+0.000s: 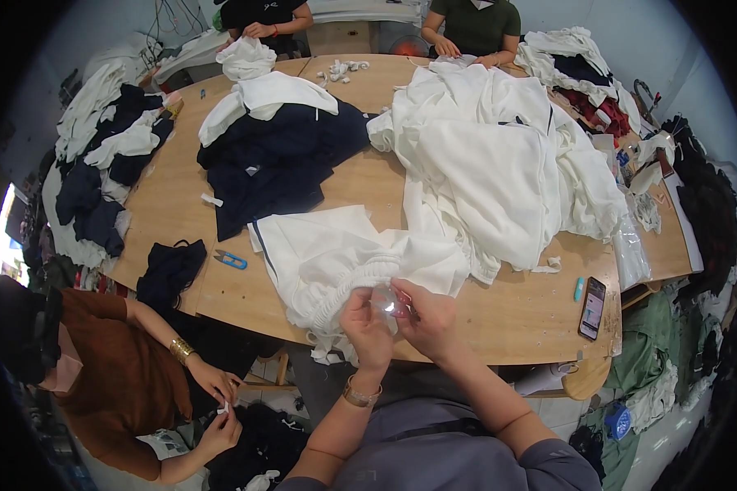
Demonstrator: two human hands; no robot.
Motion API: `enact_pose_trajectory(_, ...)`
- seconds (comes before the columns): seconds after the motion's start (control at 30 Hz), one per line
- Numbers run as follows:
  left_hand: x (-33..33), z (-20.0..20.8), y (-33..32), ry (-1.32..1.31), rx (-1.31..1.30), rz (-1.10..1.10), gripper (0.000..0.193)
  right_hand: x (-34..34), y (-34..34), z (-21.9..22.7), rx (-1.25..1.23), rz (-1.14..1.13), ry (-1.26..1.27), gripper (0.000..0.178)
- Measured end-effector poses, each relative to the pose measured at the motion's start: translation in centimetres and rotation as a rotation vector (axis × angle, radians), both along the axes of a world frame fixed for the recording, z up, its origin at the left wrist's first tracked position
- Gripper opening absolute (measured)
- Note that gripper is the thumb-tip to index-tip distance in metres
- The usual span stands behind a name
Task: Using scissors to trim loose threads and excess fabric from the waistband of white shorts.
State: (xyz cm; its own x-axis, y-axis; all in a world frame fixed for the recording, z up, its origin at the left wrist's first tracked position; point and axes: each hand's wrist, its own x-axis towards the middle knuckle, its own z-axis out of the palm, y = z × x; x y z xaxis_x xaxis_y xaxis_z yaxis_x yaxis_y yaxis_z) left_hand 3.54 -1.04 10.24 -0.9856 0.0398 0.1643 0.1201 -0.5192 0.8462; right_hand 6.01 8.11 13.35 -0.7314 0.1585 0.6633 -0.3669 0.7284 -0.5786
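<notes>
Near the table's front edge, my left hand [367, 329] and my right hand [427, 321] meet, fingers closed in a pinch. Between them is a small, shiny, see-through piece [384, 301] that looks like clear plastic; its exact kind I cannot make out. A reddish bit shows by my right fingers, too small to name. Just beyond my hands lies a white garment [319, 258] with a gathered elastic waistband and a dark stripe along one edge. The waistband bunches beside my left hand, and loose white fabric hangs over the table edge there.
A big pile of white garments [483, 155] fills the table's right half; navy garments [282, 164] lie left. Blue thread snips [231, 259] lie front left, a phone [592, 308] front right. A co-worker in brown [115, 360] sits at my left; two people work across the table.
</notes>
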Motion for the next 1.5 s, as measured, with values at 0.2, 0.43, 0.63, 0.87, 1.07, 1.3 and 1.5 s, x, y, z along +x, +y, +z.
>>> enact_pose_trajectory(0.2, -0.3, 0.7, -0.2, -0.202, 0.218, -0.150, 0.014, 0.1, -0.1, -0.4, -0.380, -0.022, -0.124, 0.018)
enact_pose_trajectory(0.43, -1.3, 2.1, -0.7, -0.410, 0.405, -0.261, 0.018, 0.2, 0.6, -0.2, -0.603, 0.052, -0.225, 0.015)
enact_pose_trajectory(0.63, -1.3, 2.2, -0.9, -0.398, 0.422, -0.327, 0.019, 0.4, 1.2, -1.3, -0.091, -0.002, -0.192, 0.023)
enact_pose_trajectory(0.87, -0.9, 2.7, 0.0, -0.344, 0.332, -0.187, 0.015, 0.5, 0.6, -0.4, -0.464, -0.006, -0.273, 0.020)
enact_pose_trajectory(1.07, -0.1, 0.8, 0.0, -0.233, 0.174, -0.115, 0.010, -0.6, 0.1, 0.1, -0.241, 0.053, -0.015, 0.023)
enact_pose_trajectory(1.3, -0.5, 0.5, -0.5, -0.250, 0.327, -0.230, 0.012, -0.7, 0.2, -1.2, -0.059, 0.020, 0.029, 0.021)
enact_pose_trajectory(1.5, -1.1, 2.2, -0.1, -0.305, 0.355, -0.212, 0.023, 0.5, 0.5, -2.4, -0.465, -0.016, -0.168, 0.019)
